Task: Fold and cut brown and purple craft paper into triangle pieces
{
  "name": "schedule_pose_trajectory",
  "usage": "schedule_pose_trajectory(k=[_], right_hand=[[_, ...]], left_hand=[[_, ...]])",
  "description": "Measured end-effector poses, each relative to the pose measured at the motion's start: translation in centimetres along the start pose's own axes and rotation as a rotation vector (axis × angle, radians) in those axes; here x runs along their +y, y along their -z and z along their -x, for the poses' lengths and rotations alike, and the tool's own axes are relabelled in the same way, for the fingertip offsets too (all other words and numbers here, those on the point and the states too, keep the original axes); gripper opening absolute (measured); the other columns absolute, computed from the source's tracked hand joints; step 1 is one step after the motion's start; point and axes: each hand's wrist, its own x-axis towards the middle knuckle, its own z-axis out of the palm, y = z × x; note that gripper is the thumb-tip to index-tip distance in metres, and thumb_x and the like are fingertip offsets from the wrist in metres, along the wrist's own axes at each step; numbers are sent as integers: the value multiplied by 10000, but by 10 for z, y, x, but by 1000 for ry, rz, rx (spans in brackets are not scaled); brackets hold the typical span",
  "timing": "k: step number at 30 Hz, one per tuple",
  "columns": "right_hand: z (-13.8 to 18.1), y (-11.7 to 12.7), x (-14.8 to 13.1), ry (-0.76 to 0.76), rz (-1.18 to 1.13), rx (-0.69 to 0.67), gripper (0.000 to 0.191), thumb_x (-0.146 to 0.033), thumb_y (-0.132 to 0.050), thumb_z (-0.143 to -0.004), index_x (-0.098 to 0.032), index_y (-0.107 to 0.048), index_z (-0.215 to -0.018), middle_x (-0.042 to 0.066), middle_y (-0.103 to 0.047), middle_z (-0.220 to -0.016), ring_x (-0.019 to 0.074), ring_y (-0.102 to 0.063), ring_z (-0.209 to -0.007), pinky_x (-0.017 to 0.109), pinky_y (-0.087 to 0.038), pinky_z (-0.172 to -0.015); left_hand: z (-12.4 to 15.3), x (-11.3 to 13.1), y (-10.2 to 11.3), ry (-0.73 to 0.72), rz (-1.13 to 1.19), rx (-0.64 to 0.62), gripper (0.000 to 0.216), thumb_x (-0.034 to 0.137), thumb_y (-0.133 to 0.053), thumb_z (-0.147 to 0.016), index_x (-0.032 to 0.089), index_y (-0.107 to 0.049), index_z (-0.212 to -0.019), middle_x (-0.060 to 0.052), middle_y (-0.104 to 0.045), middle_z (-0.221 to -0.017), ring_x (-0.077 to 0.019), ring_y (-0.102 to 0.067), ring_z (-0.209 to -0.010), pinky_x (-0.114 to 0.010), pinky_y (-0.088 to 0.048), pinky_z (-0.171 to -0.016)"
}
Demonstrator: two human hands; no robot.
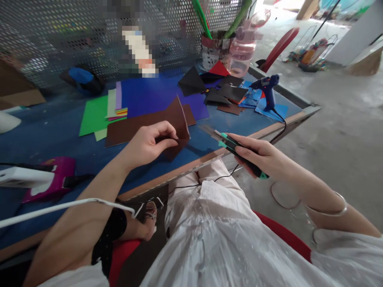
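My left hand (151, 143) pinches a folded piece of brown foam sheet (181, 119) near the front of the table; one flap of it stands up. Beneath and behind lies a larger brown sheet (125, 126). In my right hand (257, 153) is a black and green utility knife (239, 151), held past the table's front edge. Its blade is out, points left toward the brown piece and looks blurred. Blade and brown piece are apart.
Blue (155, 91) and green sheets (92, 115) lie behind. Black cut pieces (230, 91), a blue glue gun (267, 89), a pink bottle (242, 52) and a pot (215, 52) stand right. A magenta power strip (61, 171) and white cable (74, 203) are at left.
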Motion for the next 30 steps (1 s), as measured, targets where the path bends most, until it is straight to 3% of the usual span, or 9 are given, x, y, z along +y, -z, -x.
schedule_pose_trajectory(k=[4, 7, 10, 13, 16, 20, 24, 30], right_hand=[[7, -8, 1, -3, -117, 48, 613, -464, -571, -1059, -234, -489, -1622, -28, -613, -741, 63, -488, -443, 194, -364, -379], [10, -15, 4, -16, -162, 28, 640, -489, -586, -1045, -237, -481, -1623, -20, -610, -751, 74, -501, -458, 199, -371, -379], [12, -20, 7, -22, -184, -17, 692, -510, -587, -1039, -207, -442, -1644, -35, -581, -705, 75, -479, -438, 205, -375, -386], [12, -24, 12, -27, -176, -59, 702, -519, -564, -1052, -188, -421, -1654, -54, -545, -665, 67, -449, -425, 199, -353, -390], [11, -25, 14, -34, -167, -67, 676, -530, -556, -1056, -191, -458, -1633, -50, -547, -691, 65, -463, -441, 195, -357, -393], [9, -24, 17, -39, -172, -64, 649, -554, -548, -1062, -238, -476, -1625, -39, -578, -757, 59, -495, -464, 187, -388, -411], [9, -20, 22, -78, -147, -129, 634, -570, -553, -1060, -281, -486, -1620, -28, -595, -820, 55, -529, -490, 177, -416, -422], [11, -17, 27, -175, -219, -184, 604, -521, -554, -1064, -260, -504, -1607, -10, -623, -850, 61, -548, -506, 174, -431, -418]], left_hand=[[1, -8, 14, 33, 271, 122, 281, 415, -801, -786, 237, -596, -859, 11, -690, -819, -179, -642, -777, -361, -553, -790], [-3, -14, 14, 30, 480, 209, 453, 528, -901, -696, 249, -598, -884, 19, -691, -833, -193, -666, -842, -395, -573, -851], [-5, -16, 11, 81, 594, 280, 625, 638, -963, -567, 271, -598, -917, 22, -696, -824, -227, -695, -878, -434, -593, -845], [-5, -16, 11, 87, 653, 312, 674, 620, -1001, -509, 285, -603, -938, 24, -721, -868, -235, -711, -912, -439, -608, -845], [-1, -15, 10, 25, 590, 331, 587, 573, -986, -587, 281, -604, -925, 38, -724, -874, -213, -700, -915, -422, -599, -860], [5, -14, 5, -81, 380, 335, 388, 458, -920, -751, 240, -603, -790, 52, -662, -758, -153, -621, -779, -341, -541, -773], [7, -16, 0, -52, 370, 286, 404, 424, -971, -672, 228, -620, -708, 59, -665, -741, -139, -586, -716, -333, -532, -740], [22, -20, -3, 49, 304, 187, 394, 508, -988, -593, 225, -732, -694, 14, -735, -697, -208, -671, -718, -402, -614, -750]])
